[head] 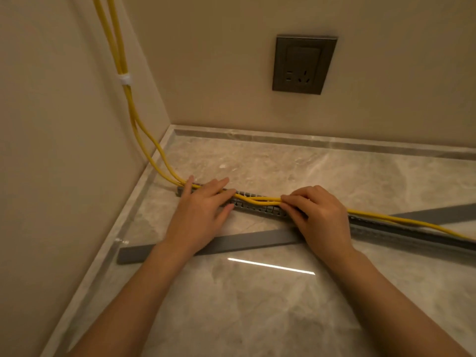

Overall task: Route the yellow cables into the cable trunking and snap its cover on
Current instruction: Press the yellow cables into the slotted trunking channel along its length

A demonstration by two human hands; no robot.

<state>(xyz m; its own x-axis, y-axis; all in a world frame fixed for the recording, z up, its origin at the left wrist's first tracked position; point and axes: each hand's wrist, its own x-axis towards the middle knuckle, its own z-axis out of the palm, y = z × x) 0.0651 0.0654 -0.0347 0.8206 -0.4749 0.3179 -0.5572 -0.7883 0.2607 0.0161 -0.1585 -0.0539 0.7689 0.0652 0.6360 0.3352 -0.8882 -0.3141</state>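
Observation:
Two yellow cables (260, 200) come down the left wall, held together by a white tie (124, 79), and run rightward along a grey slotted cable trunking (253, 206) lying on the marble surface. My left hand (203, 210) lies flat over the trunking's left end, fingers spread, pressing the cables down. My right hand (319, 215) pinches the cables at the trunking's middle. Right of that hand the cables lie on top of the trunking. The grey flat cover (231, 244) lies loose on the surface, passing under both wrists.
A dark grey wall socket (304, 64) sits on the back wall. The marble surface (257, 305) has a raised rim (309, 140) along both walls. The cover's far end (438, 213) shows behind the trunking at the right.

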